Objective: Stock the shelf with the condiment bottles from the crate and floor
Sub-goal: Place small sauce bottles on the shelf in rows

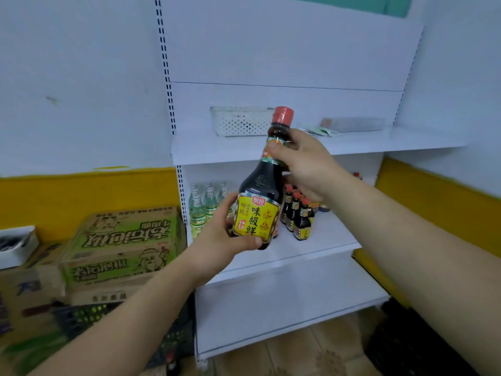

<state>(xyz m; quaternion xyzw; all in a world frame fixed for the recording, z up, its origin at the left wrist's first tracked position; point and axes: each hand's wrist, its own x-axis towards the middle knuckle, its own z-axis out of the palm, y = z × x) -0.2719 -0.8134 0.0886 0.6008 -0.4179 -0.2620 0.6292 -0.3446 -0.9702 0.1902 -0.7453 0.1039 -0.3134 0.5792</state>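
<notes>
Left hand point(227, 234) grips the bottle point(261, 202) low at its yellow label; right hand point(301, 164) curls round the neck (below the red cap), bottle tilted, near the shelf point(311, 240).

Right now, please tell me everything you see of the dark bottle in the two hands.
The dark bottle is tall, narrow-necked, wide-bodied, holding near-black liquid. Its red-orange cap is on; a yellow label with Chinese characters faces the camera. It tilts slightly, cap toward the right, held in the air before the white shelf. The left hand grips its lower body, the right hand its neck.
</notes>
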